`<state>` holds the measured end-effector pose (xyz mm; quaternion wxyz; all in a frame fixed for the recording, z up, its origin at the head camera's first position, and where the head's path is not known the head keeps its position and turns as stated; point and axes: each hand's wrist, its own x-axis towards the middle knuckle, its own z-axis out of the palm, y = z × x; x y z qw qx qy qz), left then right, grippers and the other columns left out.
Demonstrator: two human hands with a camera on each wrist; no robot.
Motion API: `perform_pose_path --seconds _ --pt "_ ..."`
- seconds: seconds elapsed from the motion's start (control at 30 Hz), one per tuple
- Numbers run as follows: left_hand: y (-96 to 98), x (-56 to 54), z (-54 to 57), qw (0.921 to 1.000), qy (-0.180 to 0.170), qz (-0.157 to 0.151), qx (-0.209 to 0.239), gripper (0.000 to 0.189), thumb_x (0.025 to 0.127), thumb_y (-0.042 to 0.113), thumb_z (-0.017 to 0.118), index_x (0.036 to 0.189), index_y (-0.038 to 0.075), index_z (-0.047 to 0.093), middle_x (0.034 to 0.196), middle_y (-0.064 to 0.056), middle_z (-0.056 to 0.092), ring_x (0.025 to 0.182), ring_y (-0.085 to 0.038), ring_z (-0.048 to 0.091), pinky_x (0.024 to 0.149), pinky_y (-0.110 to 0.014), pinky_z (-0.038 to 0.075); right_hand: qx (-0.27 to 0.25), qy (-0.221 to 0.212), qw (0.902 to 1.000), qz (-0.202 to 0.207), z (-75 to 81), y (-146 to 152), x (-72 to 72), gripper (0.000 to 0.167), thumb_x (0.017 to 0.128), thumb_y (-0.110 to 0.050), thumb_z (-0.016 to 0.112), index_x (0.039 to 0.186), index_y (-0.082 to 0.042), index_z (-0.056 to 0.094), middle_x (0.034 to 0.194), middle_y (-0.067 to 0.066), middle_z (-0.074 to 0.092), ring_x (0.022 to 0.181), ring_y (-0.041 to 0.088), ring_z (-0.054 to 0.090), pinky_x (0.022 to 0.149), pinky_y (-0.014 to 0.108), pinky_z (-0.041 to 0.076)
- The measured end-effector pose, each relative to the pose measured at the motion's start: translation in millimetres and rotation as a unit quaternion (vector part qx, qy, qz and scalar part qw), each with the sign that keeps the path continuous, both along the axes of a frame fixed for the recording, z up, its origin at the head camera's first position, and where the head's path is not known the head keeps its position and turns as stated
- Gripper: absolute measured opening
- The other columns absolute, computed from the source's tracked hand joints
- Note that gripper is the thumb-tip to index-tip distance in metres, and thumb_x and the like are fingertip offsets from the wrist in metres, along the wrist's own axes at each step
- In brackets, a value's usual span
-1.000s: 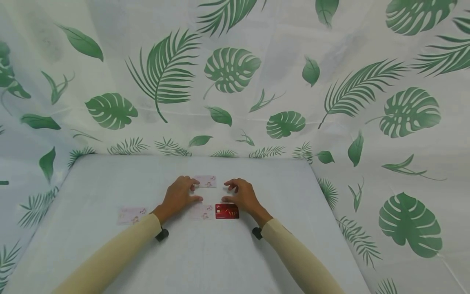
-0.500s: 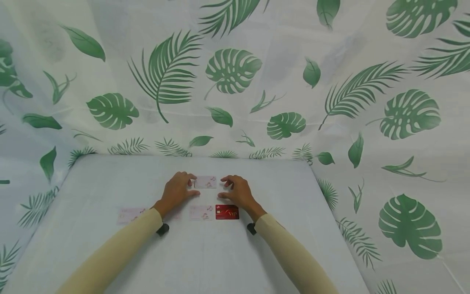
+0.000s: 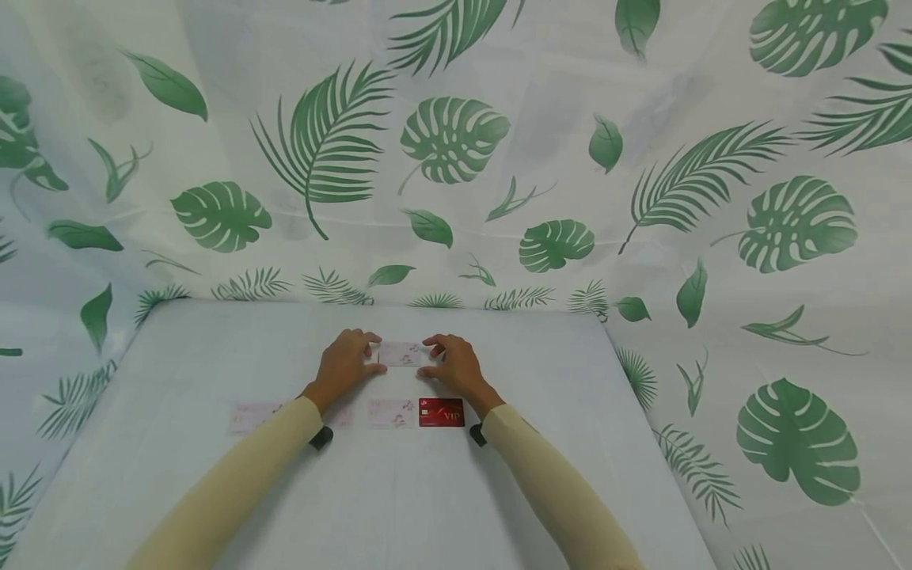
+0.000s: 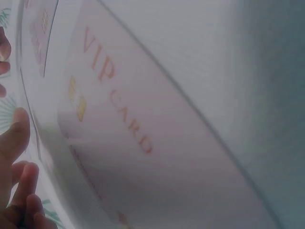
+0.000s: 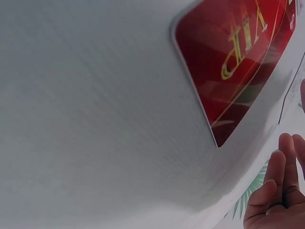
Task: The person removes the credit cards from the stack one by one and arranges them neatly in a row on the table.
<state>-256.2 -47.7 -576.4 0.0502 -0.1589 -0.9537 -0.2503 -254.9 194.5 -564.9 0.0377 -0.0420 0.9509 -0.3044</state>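
Observation:
A pale pink card [image 3: 400,354] lies flat towards the back of the table, between the two hands. My left hand [image 3: 343,364] is at its left edge, thumb and fingers spread apart; whether the fingertips touch it I cannot tell. On the other side, my right hand [image 3: 457,368] has its fingers loosely bent and its thumb apart, close to the card's right edge. Neither hand grips anything. Nearer to me lies a red VIP card [image 3: 442,412], also large in the right wrist view, where the red card [image 5: 238,67] shows gold letters.
Left of the red card sits another pale pink card [image 3: 390,413]. Further left are a pink card [image 3: 344,416] and one more pink card [image 3: 251,416], both partly covered by the left arm. A leaf-print cloth [image 3: 456,198] stands behind the white table [image 3: 413,499].
Both hands have moved slightly away from me, and the right hand has also come left, closer to the far pink card. The cards stay practically where they were.

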Motion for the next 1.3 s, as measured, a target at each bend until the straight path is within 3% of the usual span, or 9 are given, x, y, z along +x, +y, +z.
perform_pose_path --seconds 0.23,0.7,1.03,1.3 --pt "-0.3 -6.1 -2.8 1.0 -0.005 0.0 -0.008 0.06 0.083 0.035 0.092 0.131 0.007 0.071 0.091 -0.004 0.063 0.088 -0.021 0.053 0.076 -0.035 0.047 0.007 -0.005 1.0 -0.002 -1.0 -3 -5.9 0.054 0.085 -0.025 0.092 0.134 -0.02 0.072 0.107 0.002 0.071 0.105 0.023 0.06 0.103 0.043 0.052" --pt "3.0 -7.7 4.0 0.9997 -0.022 -0.009 -0.011 0.053 0.088 0.029 0.088 0.132 0.005 0.071 0.091 -0.007 0.065 0.09 -0.024 0.055 0.079 -0.04 0.049 0.002 -0.03 0.9995 0.0 -0.7 -7 -14.5 0.05 0.088 -0.023 0.089 0.134 -0.02 0.072 0.107 0.003 0.07 0.105 0.023 0.06 0.103 0.043 0.052" --pt "3.0 -12.7 -0.3 0.9992 -0.036 -0.018 0.002 0.046 0.09 0.027 0.086 0.13 0.01 0.073 0.09 -0.005 0.063 0.089 -0.023 0.054 0.078 -0.038 0.047 0.037 -0.036 0.9985 0.015 4.4 -10 -18.5 0.048 0.087 -0.023 0.09 0.132 -0.02 0.073 0.105 0.004 0.069 0.098 0.022 0.059 0.095 0.04 0.052" --pt "3.9 -16.1 -8.0 0.9982 -0.058 -0.016 0.009 0.045 0.093 0.027 0.084 0.132 0.01 0.067 0.095 -0.005 0.064 0.094 -0.023 0.056 0.082 -0.041 0.049 0.023 -0.034 0.9991 0.014 -0.2 -13 -18.3 0.046 0.088 -0.02 0.089 0.13 -0.018 0.07 0.107 0.004 0.07 0.102 0.023 0.06 0.101 0.043 0.052"
